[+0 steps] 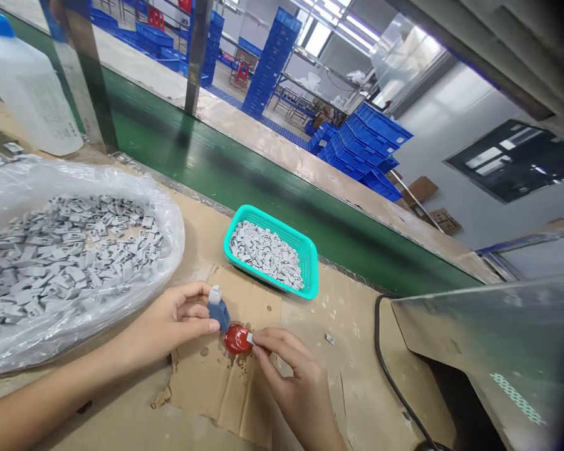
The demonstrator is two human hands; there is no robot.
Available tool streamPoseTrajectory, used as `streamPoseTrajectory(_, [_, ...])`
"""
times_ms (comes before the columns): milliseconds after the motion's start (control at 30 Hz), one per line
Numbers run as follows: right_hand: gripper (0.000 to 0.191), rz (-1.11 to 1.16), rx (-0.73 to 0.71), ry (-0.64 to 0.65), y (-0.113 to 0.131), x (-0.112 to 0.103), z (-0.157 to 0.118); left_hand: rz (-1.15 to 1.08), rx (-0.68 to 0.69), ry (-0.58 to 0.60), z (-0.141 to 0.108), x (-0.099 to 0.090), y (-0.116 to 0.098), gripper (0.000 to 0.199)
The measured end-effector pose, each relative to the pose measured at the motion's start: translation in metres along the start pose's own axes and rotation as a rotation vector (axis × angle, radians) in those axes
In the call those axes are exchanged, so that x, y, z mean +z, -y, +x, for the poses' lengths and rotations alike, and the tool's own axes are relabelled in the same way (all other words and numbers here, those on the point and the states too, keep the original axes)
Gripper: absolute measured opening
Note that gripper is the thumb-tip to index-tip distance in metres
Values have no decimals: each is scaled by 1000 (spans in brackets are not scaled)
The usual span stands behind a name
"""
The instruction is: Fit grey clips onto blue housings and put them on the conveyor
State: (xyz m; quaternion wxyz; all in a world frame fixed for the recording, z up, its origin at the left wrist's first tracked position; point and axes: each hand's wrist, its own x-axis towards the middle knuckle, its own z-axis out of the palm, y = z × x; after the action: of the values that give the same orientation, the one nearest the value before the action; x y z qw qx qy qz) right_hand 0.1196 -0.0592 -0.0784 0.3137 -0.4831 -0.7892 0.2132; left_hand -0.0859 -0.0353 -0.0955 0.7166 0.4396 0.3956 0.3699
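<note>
Ceiling lights (364,30) blaze beyond the glossy green belt (282,194); far right of it, the view blurs into darkness.

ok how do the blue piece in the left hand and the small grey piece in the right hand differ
The blue piece is dark, with a light grey block at its top; the small grey piece shows only light grey. The blue piece also looks larger, though fingers partly cover the small grey piece. Both are held near the shiny red patch.
</note>
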Motion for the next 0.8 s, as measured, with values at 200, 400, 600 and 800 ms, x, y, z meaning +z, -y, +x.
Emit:
streamPoseTrajectory(200, [19, -151, -126, -54, -2, 6, -2, -5, 19, 19, -1, 1, -2, 18])
streamPoseTrajectory(400, [23, -179, -137, -45, 1, 7, 0, 56, 39, -17, -2, 3, -2, 16])
streamPoseTrajectory(600, [26, -199, -163, -37, -1, 7, -2, 73, 70, -47, 0, 3, -2, 13])
streamPoseTrajectory(800, [24, -179, -141, -55, -2, 8, -5, 98, 79, -39, -2, 2, -2, 13])
